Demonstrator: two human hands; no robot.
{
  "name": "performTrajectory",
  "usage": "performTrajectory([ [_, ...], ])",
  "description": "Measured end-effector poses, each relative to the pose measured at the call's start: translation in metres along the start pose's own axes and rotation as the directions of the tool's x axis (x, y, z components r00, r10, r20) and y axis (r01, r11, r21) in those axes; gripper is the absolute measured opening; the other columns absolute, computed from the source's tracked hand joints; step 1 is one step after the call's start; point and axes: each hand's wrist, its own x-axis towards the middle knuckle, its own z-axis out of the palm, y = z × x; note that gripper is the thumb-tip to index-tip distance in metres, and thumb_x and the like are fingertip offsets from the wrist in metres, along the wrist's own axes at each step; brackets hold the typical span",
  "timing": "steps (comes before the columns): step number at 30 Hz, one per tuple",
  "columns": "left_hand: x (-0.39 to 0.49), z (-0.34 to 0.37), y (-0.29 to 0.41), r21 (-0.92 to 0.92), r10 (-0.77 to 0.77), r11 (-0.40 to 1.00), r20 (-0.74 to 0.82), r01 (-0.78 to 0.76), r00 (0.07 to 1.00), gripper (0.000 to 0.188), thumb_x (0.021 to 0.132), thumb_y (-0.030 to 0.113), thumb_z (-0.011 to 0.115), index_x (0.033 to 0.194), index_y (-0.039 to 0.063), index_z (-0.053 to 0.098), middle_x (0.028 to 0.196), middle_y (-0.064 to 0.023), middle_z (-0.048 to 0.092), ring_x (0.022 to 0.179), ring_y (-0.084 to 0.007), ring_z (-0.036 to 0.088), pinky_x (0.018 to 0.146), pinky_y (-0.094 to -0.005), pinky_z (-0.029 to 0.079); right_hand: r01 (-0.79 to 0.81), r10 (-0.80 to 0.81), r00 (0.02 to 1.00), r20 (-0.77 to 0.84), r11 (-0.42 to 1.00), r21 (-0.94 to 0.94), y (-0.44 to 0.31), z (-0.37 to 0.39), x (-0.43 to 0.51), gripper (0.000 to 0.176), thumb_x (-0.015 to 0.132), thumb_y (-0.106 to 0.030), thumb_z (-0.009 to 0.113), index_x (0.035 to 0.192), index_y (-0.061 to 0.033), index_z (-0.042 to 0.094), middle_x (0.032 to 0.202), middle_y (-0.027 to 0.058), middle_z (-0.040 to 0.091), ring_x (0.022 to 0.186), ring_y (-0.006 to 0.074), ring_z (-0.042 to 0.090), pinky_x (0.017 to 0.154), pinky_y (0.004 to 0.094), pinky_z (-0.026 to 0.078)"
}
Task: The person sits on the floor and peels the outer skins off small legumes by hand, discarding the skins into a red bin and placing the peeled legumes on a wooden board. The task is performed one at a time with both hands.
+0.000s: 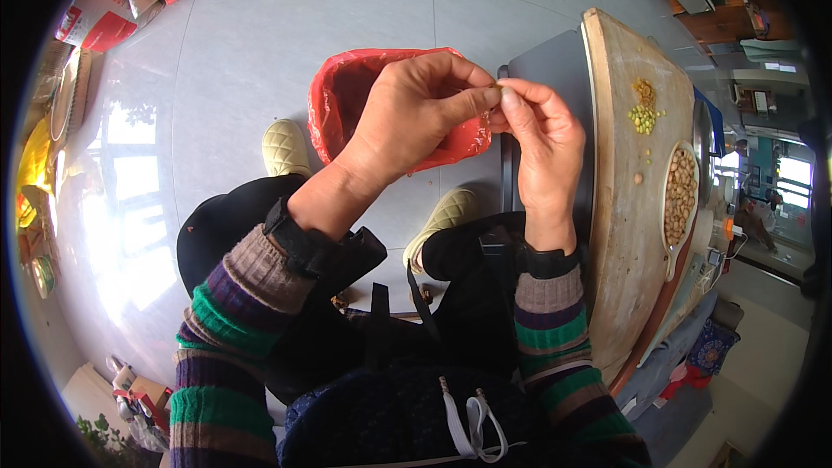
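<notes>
My left hand (416, 107) and my right hand (543, 136) meet at their fingertips over the right side of a bin lined with a red plastic bag (323, 127). Pinched between them is a tiny yellowish-brown piece (498, 86), mostly hidden by the fingers; its kind is unclear. To the right, on a wooden board (624, 227), lie a small heap of green kernels (643, 121) and, beside it, a heap of brownish-yellow bits (644, 92). A white dish with a handle (670, 260) holds many round, light-brown shelled nuts or seeds (680, 195). One similar round piece (638, 178) lies loose on the board.
A dark grey box or cabinet (552, 71) stands between the bin and the board. My feet in pale green quilted shoes (285, 148) are on the tiled floor near the bin. Red and white bags (107, 10) stand at the upper left. A charger and cables (715, 257) lie beyond the board.
</notes>
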Motion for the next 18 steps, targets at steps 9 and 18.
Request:
performTrajectory([
  [9,0.0006,-0.0048,0.0022,-0.167,-0.213,0.963,0.014,0.212,0.977,0.019,0.092,0.017,0.062,0.093,-0.001,0.066,0.082,-0.0033,0.068,0.074,-0.0082,0.062,0.071,-0.0228,0.051,-0.123,0.113,0.991,0.07,0.98,0.159,0.0016,-0.0044,0.002,0.017,0.089,-0.011,0.066,0.102,0.0002,0.065,0.089,0.0062,0.067,0.074,0.0097,0.062,0.067,0.0236,0.053],
  [18,-0.0011,-0.0047,-0.0052,0.172,0.002,0.985,-0.012,0.0,1.0,0.022,0.088,0.01,0.066,0.106,-0.001,0.063,0.094,-0.0045,0.067,0.082,-0.0099,0.062,0.076,-0.0245,0.051,-0.054,0.054,0.999,0.007,0.999,0.002,-0.0004,-0.0038,0.0016,0.016,0.092,-0.01,0.062,0.103,0.0009,0.063,0.089,0.0077,0.067,0.075,0.0111,0.062,0.072,0.0258,0.053],
])
